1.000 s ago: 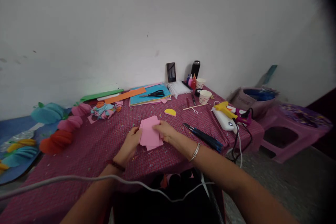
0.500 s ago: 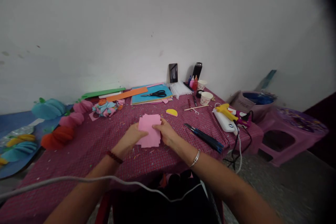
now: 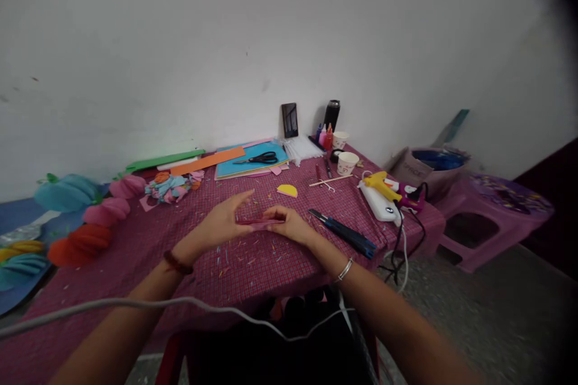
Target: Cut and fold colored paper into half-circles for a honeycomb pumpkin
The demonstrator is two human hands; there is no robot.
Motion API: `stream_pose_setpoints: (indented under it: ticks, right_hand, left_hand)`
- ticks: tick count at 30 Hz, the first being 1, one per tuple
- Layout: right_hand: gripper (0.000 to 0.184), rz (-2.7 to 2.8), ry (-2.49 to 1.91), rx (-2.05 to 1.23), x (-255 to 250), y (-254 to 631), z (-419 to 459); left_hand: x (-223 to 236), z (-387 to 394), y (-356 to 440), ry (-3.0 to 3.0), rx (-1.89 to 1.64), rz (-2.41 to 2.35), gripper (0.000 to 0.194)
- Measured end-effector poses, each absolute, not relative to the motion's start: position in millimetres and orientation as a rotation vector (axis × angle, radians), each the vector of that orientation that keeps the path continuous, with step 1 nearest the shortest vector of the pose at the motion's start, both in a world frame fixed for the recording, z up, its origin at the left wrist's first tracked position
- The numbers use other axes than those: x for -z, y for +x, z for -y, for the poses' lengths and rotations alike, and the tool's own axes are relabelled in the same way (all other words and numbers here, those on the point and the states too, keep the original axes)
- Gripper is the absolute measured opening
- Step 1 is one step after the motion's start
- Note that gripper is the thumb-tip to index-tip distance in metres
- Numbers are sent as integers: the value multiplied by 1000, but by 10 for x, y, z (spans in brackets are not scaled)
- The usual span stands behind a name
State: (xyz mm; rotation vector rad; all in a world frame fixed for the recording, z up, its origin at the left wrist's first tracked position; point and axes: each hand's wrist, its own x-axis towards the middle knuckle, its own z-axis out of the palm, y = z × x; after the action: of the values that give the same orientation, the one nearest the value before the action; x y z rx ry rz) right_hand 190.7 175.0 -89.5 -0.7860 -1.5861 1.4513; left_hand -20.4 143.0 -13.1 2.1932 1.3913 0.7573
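Note:
A stack of pink paper [image 3: 259,225] is between my hands above the table, turned almost edge-on so only a thin strip shows. My left hand [image 3: 221,219] takes its left end, thumb beneath and fingers raised above. My right hand [image 3: 291,225] grips the right end with curled fingers. Just beyond the paper lies a yellow half-round paper piece [image 3: 287,190] with a pink edge. To the right of my right hand rests a dark blue utility knife [image 3: 345,234].
Scissors [image 3: 257,158] lie on blue sheets at the back. Paper pumpkins [image 3: 81,245] and scraps [image 3: 169,186] are at left. A yellow glue gun [image 3: 382,185], a paper cup [image 3: 347,163] and a wooden stick [image 3: 329,181] are at right. A white cable [image 3: 180,301] crosses in front.
The pink paper stack has tipped from face-up to nearly edge-on. My left hand's fingers have lifted and spread, while my right hand's fingers have curled around the right end.

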Motion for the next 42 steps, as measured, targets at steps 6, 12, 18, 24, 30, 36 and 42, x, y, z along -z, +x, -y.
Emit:
stream_pose_setpoints:
  ticks: [6, 12, 18, 24, 30, 36, 42]
  right_hand:
    - [34, 1489, -853, -1337, 949, 1763, -1754]
    - [31, 1465, -875, -1244, 961, 1638, -1748]
    - [26, 1476, -906, -1170, 981, 1657, -1753]
    - [21, 1505, -892, -1094, 838, 1629, -1718]
    - [14, 1663, -943, -1064, 865, 1675, -1709]
    - [18, 1834, -965, -940, 733, 1654, -1602]
    - [22, 2095, -838, -612, 370, 1601, -1391]
  left_hand:
    - [729, -1374, -240, 1267, -1311, -1312, 79]
    - [826, -1285, 99, 1231, -1465, -1276, 56]
    - [827, -1253, -14, 1420, -1323, -1405, 38]
    - [644, -1321, -3, 1599, -1275, -1410, 15]
    - [560, -1377, -205, 1662, -1019, -1419, 17]
    - [194, -1408, -438, 1717, -694, -1277, 71]
    - [100, -1336, -226, 1584, -639, -1008, 62]
